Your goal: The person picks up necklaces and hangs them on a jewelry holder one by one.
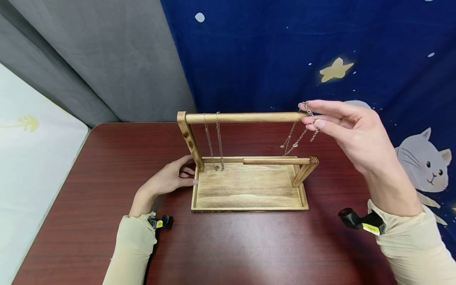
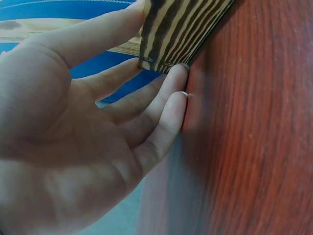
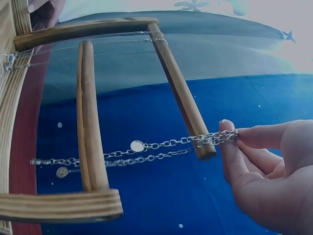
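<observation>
A wooden jewelry stand (image 1: 249, 202) sits on the table, its tray topped by a long upper bar (image 1: 249, 117) and a shorter lower bar (image 1: 274, 161). My left hand (image 1: 171, 177) holds the tray's left end, thumb on one side and fingers on the other; the left wrist view shows them against the striped wood (image 2: 176, 34). At the upper bar's free right end, my right hand (image 1: 360, 134) pinches a silver chain necklace (image 3: 168, 143) with small round charms (image 3: 137, 146). The chain lies across the bar end and hangs down behind the lower bar.
Two thin necklaces (image 1: 219, 138) hang near the left post (image 1: 190, 140), their ends reaching the tray. A fine chain (image 1: 249, 168) stretches along the tray's back. Behind the reddish table (image 1: 231, 245) hang grey (image 1: 107, 51) and blue (image 1: 249, 55) curtains.
</observation>
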Motion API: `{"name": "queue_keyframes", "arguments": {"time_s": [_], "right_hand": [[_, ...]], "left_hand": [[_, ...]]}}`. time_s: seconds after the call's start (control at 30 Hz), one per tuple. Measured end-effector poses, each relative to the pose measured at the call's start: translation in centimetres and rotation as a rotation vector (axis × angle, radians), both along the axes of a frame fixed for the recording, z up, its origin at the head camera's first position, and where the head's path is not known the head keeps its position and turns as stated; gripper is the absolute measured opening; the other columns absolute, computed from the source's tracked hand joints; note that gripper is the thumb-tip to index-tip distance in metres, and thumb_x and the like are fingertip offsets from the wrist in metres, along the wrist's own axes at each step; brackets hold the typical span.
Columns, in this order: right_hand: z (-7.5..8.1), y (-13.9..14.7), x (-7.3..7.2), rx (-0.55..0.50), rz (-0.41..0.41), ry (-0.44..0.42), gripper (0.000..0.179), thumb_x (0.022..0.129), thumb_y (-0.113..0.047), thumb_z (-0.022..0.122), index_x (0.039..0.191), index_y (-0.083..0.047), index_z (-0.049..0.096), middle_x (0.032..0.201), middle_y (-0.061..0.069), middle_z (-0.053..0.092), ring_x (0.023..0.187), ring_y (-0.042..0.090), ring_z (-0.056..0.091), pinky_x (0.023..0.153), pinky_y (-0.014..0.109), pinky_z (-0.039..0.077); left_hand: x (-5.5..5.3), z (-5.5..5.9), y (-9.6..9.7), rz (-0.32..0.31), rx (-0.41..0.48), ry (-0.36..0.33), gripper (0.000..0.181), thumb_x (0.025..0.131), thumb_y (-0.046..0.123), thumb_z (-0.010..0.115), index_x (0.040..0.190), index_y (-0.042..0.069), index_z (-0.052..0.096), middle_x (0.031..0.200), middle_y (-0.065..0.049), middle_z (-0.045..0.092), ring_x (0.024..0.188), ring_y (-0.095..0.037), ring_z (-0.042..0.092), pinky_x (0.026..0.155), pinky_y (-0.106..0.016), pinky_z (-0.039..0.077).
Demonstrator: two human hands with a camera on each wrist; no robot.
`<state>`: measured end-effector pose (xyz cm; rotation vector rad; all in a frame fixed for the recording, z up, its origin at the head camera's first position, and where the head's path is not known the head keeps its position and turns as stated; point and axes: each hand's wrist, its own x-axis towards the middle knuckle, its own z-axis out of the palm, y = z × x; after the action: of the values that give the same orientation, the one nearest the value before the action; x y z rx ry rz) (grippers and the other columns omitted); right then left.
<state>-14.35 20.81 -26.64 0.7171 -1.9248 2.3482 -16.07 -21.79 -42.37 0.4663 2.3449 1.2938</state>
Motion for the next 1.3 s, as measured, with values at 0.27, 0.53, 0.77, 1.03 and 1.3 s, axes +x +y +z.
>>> {"name": "queue_keyframes", "arguments": {"time_s": [0.27, 0.53, 0.77, 1.03, 1.3], "right_hand": [[-0.1, -1.3, 0.0, 0.030, -0.002, -0.025, 0.032, 0.090, 0.017, 0.060, 0.122, 0.018, 0.059, 0.116, 0.020, 0.069, 0.100, 0.025, 0.071, 0.084, 0.028, 0.057], [0.2, -2.8, 0.0, 0.067, 0.020, -0.030, 0.033, 0.090, 0.015, 0.062, 0.123, 0.014, 0.062, 0.119, 0.019, 0.068, 0.105, 0.025, 0.069, 0.087, 0.029, 0.056], [0.6, -3.6, 0.2, 0.082, 0.033, -0.045, 0.037, 0.089, 0.015, 0.063, 0.126, 0.010, 0.062, 0.126, 0.018, 0.066, 0.109, 0.026, 0.067, 0.092, 0.032, 0.055], [0.9, -4.3, 0.2, 0.153, 0.029, -0.041, 0.039, 0.090, 0.010, 0.066, 0.128, 0.006, 0.063, 0.130, 0.015, 0.064, 0.112, 0.025, 0.066, 0.094, 0.029, 0.053], [1.2, -5.0, 0.1, 0.130, 0.091, -0.060, 0.042, 0.091, 0.011, 0.064, 0.132, 0.006, 0.060, 0.133, 0.018, 0.061, 0.116, 0.027, 0.064, 0.095, 0.034, 0.052]], "left_hand": [[0.0, -0.1, -0.1, -0.003, -0.015, 0.000, 0.082, 0.088, 0.008, 0.076, 0.154, 0.001, 0.028, 0.144, -0.022, 0.047, 0.112, -0.030, 0.062, 0.093, -0.041, 0.054], [0.0, -0.1, -0.1, -0.001, -0.019, -0.001, 0.083, 0.088, 0.008, 0.076, 0.154, 0.001, 0.028, 0.146, -0.021, 0.045, 0.112, -0.030, 0.062, 0.094, -0.041, 0.053], [0.0, 0.0, -0.1, -0.001, -0.026, 0.005, 0.082, 0.087, 0.007, 0.076, 0.154, 0.001, 0.029, 0.144, -0.021, 0.048, 0.112, -0.029, 0.062, 0.094, -0.040, 0.054], [0.2, 0.0, -0.2, 0.006, -0.017, 0.006, 0.080, 0.087, 0.007, 0.077, 0.152, 0.000, 0.031, 0.132, -0.024, 0.056, 0.110, -0.032, 0.063, 0.092, -0.038, 0.054], [0.0, 0.1, 0.0, 0.007, -0.027, 0.002, 0.082, 0.087, 0.007, 0.077, 0.154, 0.002, 0.030, 0.141, -0.020, 0.051, 0.111, -0.029, 0.063, 0.093, -0.040, 0.054]]}}
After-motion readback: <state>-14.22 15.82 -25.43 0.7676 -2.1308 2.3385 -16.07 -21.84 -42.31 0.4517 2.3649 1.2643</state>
